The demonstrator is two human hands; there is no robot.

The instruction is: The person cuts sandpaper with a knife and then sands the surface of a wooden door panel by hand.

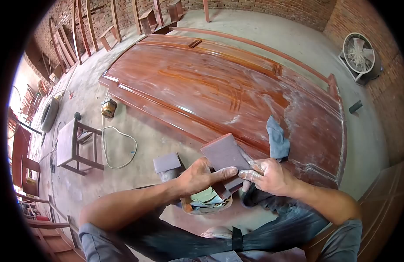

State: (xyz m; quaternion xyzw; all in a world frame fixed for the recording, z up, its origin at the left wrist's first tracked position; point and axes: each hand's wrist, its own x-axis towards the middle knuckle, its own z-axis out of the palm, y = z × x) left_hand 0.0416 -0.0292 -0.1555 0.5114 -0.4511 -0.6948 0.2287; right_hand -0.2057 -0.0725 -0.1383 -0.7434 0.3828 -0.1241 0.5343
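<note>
My left hand point(202, 177) grips the left side of a grey-purple abrasive sheet point(227, 153), its thumb lying across the lower part. My right hand point(267, 175) pinches the sheet's right edge, and its fingertips are white with dust. The sheet is tilted between both hands, above a container point(206, 208) of folded sheets. Just beyond it lies a large reddish-brown wooden panel point(167, 78) with pale dust smears. A blue-grey cloth point(277, 139) rests on the panel, beyond my right hand.
A stool point(72, 144) stands at left, near a yellow tool point(108, 108) and a looped hose point(134, 146). A second grey sheet point(167, 162) sits left of my left hand. A fan point(359, 53) stands by the brick wall at right; a tyre point(50, 114) is far left.
</note>
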